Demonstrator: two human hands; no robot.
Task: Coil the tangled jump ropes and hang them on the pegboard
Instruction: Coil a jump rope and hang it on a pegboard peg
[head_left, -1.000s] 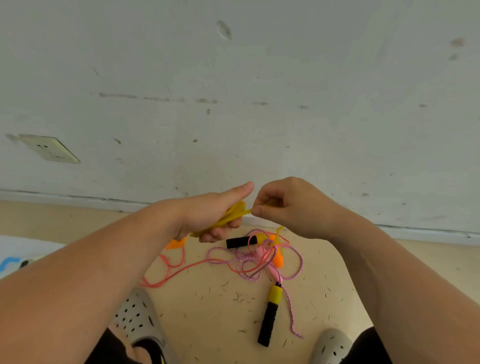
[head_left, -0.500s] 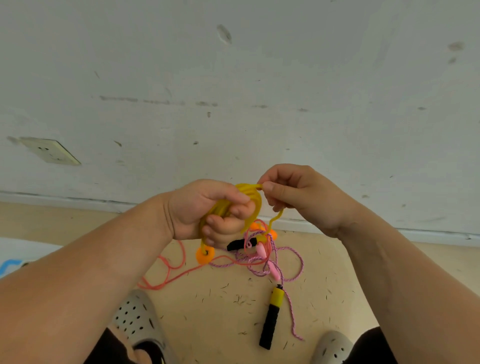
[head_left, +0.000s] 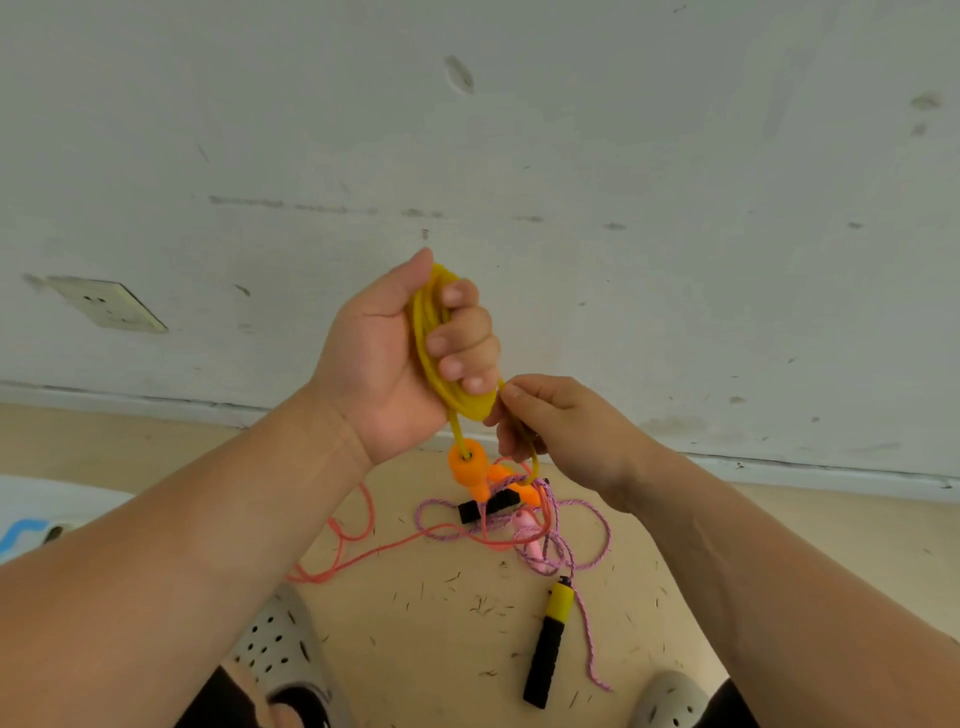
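Observation:
My left hand (head_left: 400, 358) grips a coil of yellow jump rope (head_left: 427, 343), palm turned toward me, fingers curled round the loops. An orange handle (head_left: 466, 465) hangs from the coil just below that hand. My right hand (head_left: 561, 431) pinches the yellow rope's loose strand right under the coil. On the floor below lies a tangle: a pink-purple speckled rope (head_left: 587, 540), a salmon-red rope (head_left: 358, 551), a pink handle (head_left: 532, 540), a short black handle (head_left: 485, 509) and a black-and-yellow handle (head_left: 548, 644). No pegboard is in view.
A white scuffed wall (head_left: 571, 182) rises just ahead, with a socket plate (head_left: 106, 306) low on the left. The tan floor (head_left: 441, 634) is strewn with small debris. My two grey perforated shoes (head_left: 283, 654) show at the bottom. A white and blue thing (head_left: 26, 525) lies far left.
My left hand has risen and turned palm toward me with the yellow coil in it. My right hand has dropped from the coil's top to the strand beneath it. The orange handle now hangs higher.

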